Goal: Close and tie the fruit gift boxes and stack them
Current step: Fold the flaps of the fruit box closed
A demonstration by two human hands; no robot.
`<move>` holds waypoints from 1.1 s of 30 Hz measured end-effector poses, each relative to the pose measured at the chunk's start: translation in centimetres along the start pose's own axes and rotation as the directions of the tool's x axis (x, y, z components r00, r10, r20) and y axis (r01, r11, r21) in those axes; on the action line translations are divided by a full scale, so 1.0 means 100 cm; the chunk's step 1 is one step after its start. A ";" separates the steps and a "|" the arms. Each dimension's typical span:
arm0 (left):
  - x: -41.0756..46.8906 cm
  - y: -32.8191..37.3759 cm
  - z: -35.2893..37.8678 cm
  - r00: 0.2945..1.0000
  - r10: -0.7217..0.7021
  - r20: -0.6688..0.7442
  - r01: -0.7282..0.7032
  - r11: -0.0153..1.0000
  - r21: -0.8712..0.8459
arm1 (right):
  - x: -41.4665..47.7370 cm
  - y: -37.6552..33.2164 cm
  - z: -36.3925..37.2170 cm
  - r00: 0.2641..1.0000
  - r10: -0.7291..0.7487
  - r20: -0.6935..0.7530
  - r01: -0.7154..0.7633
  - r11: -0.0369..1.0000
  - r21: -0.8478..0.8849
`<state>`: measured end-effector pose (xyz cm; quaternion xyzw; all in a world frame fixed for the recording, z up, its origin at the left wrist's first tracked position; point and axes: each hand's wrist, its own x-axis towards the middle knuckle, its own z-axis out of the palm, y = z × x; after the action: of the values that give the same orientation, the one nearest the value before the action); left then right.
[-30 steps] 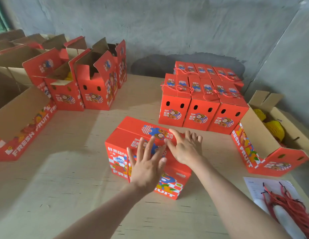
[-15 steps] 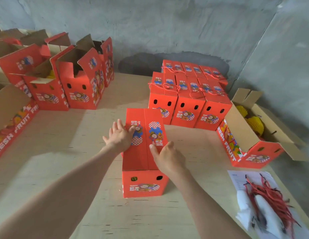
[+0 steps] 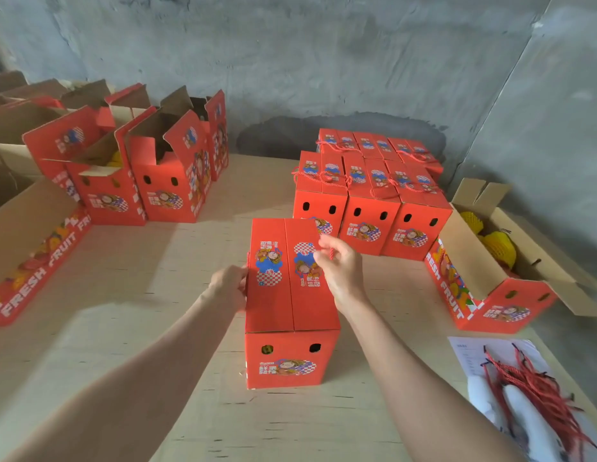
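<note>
A closed red fruit gift box [image 3: 290, 305] stands upright at the table's middle, both top flaps folded flat. My left hand [image 3: 228, 286] is at its left upper edge, fingers curled on a short red cord end by the flap. My right hand [image 3: 340, 266] is over the right flap and pinches another red cord end [image 3: 331, 253]. Several closed, tied boxes [image 3: 374, 208] stand in rows behind it. Open boxes [image 3: 163, 181] with raised flaps stand at the back left.
A large open carton [image 3: 484, 278] holding netted yellow fruit lies at the right. Another flat carton [image 3: 27, 248] marked FRESH FRUIT lies at the left. A bundle of red cords [image 3: 537, 395] on white paper sits at the near right. A grey wall backs the table.
The box was turned from lying askew to standing end-on toward me. Both hands left its top; the left moved to the left edge, the right lifted with a cord end pinched.
</note>
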<state>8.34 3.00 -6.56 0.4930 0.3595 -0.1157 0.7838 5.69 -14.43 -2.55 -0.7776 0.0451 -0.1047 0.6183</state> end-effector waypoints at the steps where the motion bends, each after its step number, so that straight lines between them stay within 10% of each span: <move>1: -0.001 0.008 0.005 0.997 0.074 0.000 -0.074 0.997 -0.005 | 0.004 -0.012 0.004 0.998 -0.058 0.020 0.058 0.998 0.003; 7: -0.049 0.040 0.031 0.809 0.568 0.150 -0.572 0.820 -0.021 | 0.000 -0.068 0.045 0.940 -0.230 0.251 0.267 0.955 -0.126; 11: -0.081 0.067 0.037 0.471 0.833 0.290 -0.875 0.401 0.272 | -0.004 -0.079 0.057 0.961 -0.014 0.276 0.045 0.993 -0.105; 17: -0.091 0.068 0.023 0.185 0.845 0.501 -0.846 -0.123 0.519 | -0.009 -0.090 0.059 0.937 0.135 0.323 -0.144 0.990 0.004; 19: -0.083 0.069 0.015 0.216 0.915 0.341 -0.812 -0.025 0.583 | -0.002 -0.097 0.057 0.974 0.104 0.199 -0.088 0.992 -0.090; 24: -0.057 0.020 -0.008 0.770 0.553 0.319 -0.580 0.396 0.712 | 0.014 -0.119 0.048 0.963 0.210 0.166 -0.253 0.920 0.301; 27: -0.054 -0.013 -0.018 0.782 0.392 0.485 -0.624 0.505 0.597 | 0.018 -0.125 0.050 0.968 0.200 0.152 -0.239 0.919 0.314; 33: -0.050 -0.007 -0.018 0.744 0.515 0.425 -0.650 0.411 0.639 | 0.021 -0.137 0.053 0.973 0.181 0.144 -0.219 0.923 0.317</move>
<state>3.63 3.32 -4.14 0.8541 0.0173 -0.0130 0.5196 8.12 -6.68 9.84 -0.6587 0.0713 -0.0035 0.7490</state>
